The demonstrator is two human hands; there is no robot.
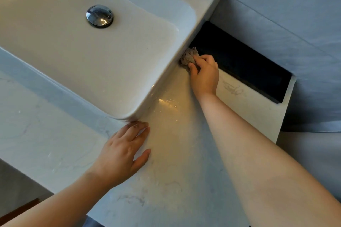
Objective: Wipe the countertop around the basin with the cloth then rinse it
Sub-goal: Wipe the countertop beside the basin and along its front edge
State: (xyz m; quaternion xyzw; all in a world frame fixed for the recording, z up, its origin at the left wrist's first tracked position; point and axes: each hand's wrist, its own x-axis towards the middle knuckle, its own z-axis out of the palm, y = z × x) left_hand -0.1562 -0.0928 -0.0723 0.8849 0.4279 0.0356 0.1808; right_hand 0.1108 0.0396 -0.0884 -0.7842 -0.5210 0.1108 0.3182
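Right hand (204, 75) grips cloth (189, 57) (bunched).

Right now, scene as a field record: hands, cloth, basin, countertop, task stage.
right hand: grips cloth, holding it at basin side wall
cloth: bunched, grey-beige, on countertop beside basin
left hand: flat on countertop, fingertips by basin's near corner
basin: white, chrome drain plug
countertop: pale marble look, glossy patch near basin corner
task stage: wiping; rinse not yet done

Lighting was dim and cool, bluish cast overall. Warm glare patch sat on the countertop (166, 105) beside the basin (118, 64); drain cap (99, 16) showed specular highlights. Wide-angle bending at edges, slight softness throughout, recess (239, 60) crushed to black.
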